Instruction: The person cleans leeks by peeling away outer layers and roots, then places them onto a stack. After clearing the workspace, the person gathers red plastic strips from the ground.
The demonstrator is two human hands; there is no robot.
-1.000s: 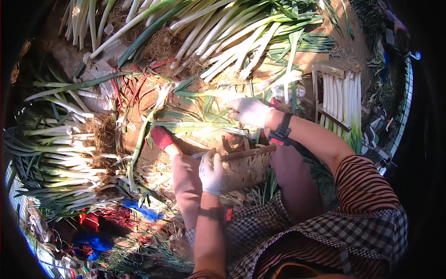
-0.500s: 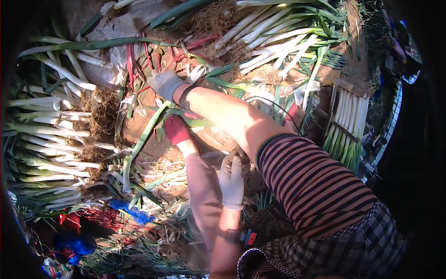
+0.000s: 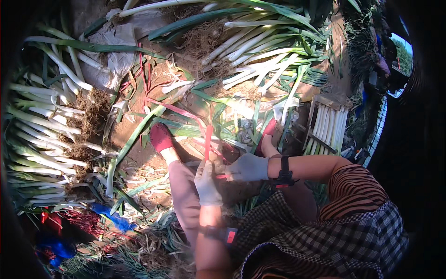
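Note:
A flat red plastic tie strip is held in front of me, between my knees. My left hand, in a pale work glove, is closed on the strip, which sticks up past the fingers. Beside it my right hand, also gloved, is closed round another part of the red strip; a short piece shows between the two hands. A loose red length trails away toward the far left over the ground. Cut green leek leaves lie just beyond my hands, between my red shoes.
Leeks with hairy roots lie piled along the left. Another heap of leeks is at the far side. A wooden rack holding white leek stalks stands at right. Blue plastic and red strips lie lower left.
My right hand has come back from the red strips at the far left to beside my left hand, bringing a red strip. My left hand has shifted left and now grips it too.

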